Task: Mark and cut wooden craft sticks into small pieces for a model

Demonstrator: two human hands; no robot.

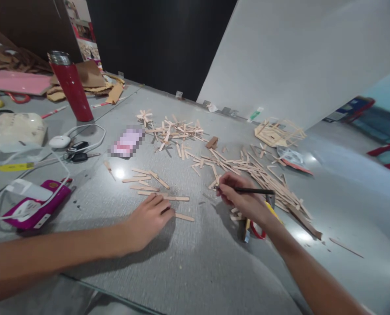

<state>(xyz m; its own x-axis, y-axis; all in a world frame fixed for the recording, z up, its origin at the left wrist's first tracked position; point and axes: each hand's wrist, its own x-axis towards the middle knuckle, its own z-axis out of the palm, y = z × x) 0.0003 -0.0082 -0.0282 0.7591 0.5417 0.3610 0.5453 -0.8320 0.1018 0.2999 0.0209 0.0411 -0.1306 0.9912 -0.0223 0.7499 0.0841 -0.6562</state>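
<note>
My left hand (pixel 151 221) rests on the grey table with its fingers bent over wooden craft sticks. One stick (pixel 178 198) reaches out to the right of its fingertips, and another stick (pixel 185 217) shows from beneath the hand. Whether the fingers grip any of them is hidden. My right hand (pixel 236 192) is closed around a slim black pen (pixel 255 190), held above the table to the right of those sticks. Several short sticks (pixel 144 178) lie just beyond my left hand. Under my right forearm are tools with yellow and red handles (pixel 258 231).
A long heap of sticks (pixel 267 179) runs across the right side, with another pile (pixel 178 131) farther back. A red bottle (pixel 73 89), a phone (pixel 127 142), keys (pixel 80 156) and a purple case with cables (pixel 39 205) stand or lie at left. A stick structure (pixel 276 133) sits back right.
</note>
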